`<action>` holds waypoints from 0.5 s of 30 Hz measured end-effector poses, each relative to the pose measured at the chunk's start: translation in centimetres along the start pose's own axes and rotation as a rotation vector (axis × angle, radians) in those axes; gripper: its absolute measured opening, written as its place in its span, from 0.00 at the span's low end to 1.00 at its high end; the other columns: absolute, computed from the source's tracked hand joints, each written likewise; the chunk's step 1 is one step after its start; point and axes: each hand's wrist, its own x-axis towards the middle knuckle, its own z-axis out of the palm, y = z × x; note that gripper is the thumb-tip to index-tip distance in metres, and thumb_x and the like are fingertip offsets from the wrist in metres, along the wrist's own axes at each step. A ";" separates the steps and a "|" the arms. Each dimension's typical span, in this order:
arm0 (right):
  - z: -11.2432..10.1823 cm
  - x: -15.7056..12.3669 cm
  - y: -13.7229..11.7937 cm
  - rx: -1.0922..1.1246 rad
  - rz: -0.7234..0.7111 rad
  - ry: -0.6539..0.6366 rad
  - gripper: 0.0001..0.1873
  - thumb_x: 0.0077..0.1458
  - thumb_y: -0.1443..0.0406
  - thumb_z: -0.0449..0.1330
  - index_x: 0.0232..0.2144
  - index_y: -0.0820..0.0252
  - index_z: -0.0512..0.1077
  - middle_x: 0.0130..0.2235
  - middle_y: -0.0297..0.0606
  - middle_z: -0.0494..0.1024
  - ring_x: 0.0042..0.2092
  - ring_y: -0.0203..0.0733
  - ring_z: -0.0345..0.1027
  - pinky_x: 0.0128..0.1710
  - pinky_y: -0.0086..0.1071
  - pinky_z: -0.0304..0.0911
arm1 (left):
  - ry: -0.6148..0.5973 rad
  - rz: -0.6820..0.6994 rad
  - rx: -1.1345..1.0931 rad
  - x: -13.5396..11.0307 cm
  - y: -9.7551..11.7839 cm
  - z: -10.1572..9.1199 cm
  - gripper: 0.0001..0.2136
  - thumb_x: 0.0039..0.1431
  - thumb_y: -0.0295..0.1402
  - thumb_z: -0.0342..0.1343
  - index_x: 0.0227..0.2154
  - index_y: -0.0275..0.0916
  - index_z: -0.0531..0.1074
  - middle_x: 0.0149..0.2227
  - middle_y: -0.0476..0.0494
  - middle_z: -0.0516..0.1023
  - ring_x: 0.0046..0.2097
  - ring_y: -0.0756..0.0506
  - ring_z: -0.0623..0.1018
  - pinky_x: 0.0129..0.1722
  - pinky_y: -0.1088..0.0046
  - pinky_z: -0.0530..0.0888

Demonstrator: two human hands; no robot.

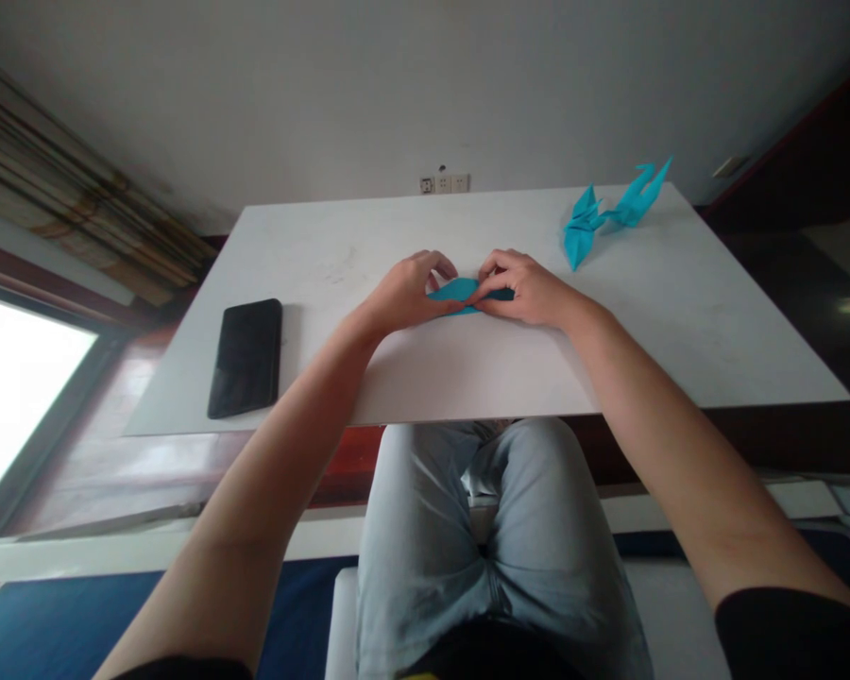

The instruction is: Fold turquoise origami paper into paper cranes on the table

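Observation:
A piece of folded blue paper point(460, 290) lies on the white table between my hands, partly covered by my fingers. My left hand point(417, 291) grips its left side, with the thumb stretched along the near part and the fingers curled behind. My right hand point(520, 286) pinches the paper near its middle, thumb and fingertips close together. Part of the paper under the right hand is in shadow. The two thumbs nearly meet at the centre.
Two blue origami cranes point(582, 229) point(638, 196) stand at the back right of the white table point(715, 312). A black phone-like slab point(246, 359) lies at the left. Behind the table is a grey wall with sockets point(443, 184). My legs are under the near edge.

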 end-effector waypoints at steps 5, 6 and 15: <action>0.0 0.1 -0.3 -0.042 0.005 0.014 0.13 0.70 0.48 0.71 0.41 0.45 0.92 0.51 0.45 0.81 0.53 0.58 0.72 0.62 0.58 0.68 | -0.022 0.005 -0.025 0.1 -0.1 0.0 0.12 0.66 0.41 0.71 0.48 0.41 0.87 0.48 0.40 0.90 0.48 0.41 0.86 0.54 0.63 0.82; 0.0 0.1 -0.3 -0.049 0.006 0.014 0.13 0.70 0.49 0.71 0.41 0.45 0.92 0.51 0.45 0.81 0.53 0.58 0.72 0.63 0.59 0.67 | -0.023 0.001 -0.028 0.2 0.0 0.1 0.11 0.68 0.40 0.69 0.47 0.41 0.88 0.47 0.40 0.90 0.48 0.41 0.87 0.54 0.62 0.82; -0.3 0.1 -0.6 -0.075 0.030 0.007 0.12 0.68 0.50 0.73 0.42 0.47 0.91 0.57 0.46 0.80 0.54 0.60 0.72 0.67 0.63 0.64 | 0.054 0.068 -0.030 0.8 0.4 0.7 0.09 0.66 0.32 0.66 0.46 0.41 0.88 0.48 0.40 0.90 0.49 0.42 0.88 0.55 0.63 0.83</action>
